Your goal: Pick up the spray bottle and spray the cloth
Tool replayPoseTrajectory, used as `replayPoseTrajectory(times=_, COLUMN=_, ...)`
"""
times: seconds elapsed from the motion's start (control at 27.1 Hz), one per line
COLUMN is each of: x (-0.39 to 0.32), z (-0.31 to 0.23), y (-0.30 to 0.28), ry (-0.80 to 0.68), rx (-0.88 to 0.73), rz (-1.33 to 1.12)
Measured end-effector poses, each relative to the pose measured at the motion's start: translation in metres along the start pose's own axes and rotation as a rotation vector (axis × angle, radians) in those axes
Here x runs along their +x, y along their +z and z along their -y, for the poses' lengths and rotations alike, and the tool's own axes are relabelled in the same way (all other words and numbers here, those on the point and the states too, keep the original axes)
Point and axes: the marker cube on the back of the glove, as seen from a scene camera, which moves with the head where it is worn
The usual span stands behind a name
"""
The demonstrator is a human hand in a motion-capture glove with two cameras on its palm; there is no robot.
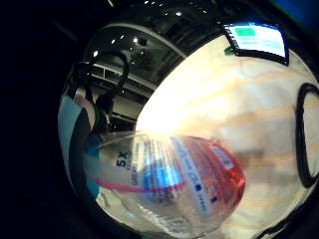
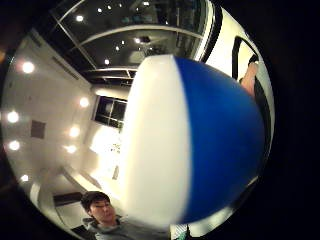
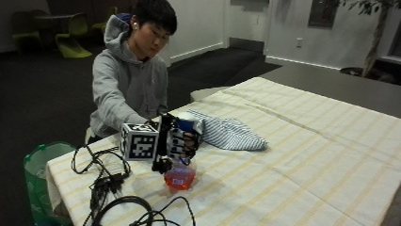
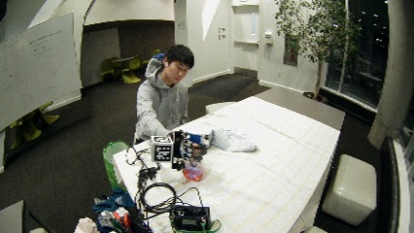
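The right hand (image 3: 177, 141) is wrapped round the neck of the spray bottle (image 3: 180, 176), whose red-filled base hangs below the grip, seemingly just off the tablecloth (image 3: 300, 160), though contact is hard to judge. Past the grip to the right, the striped cloth (image 3: 228, 134) lies near. The blue-and-white head (image 2: 195, 140) sits against the palm, probably so a finger can reach the trigger.
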Motion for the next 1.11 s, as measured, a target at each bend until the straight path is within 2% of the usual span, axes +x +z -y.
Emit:
replayPoseTrajectory(times=0.22, x=-0.023, z=0.001, y=0.016, ry=-0.023, rx=-0.227, rz=-0.158)
replayPoseTrajectory(times=0.48, x=-0.088, z=-0.021, y=0.03, ry=-0.168, rx=-0.524, rz=-0.506)
replayPoseTrajectory(times=0.74, x=-0.14, z=-0.062, y=0.051, ry=-0.255, rx=-0.699, rz=-0.783)
replayPoseTrajectory(times=0.92, x=-0.121, z=-0.097, y=0.085, ry=-0.287, rx=-0.818, rz=-0.939)
replayPoseTrajectory(times=1.11, x=-0.088, z=-0.121, y=0.111, ry=-0.272, rx=-0.894, rz=-0.983)
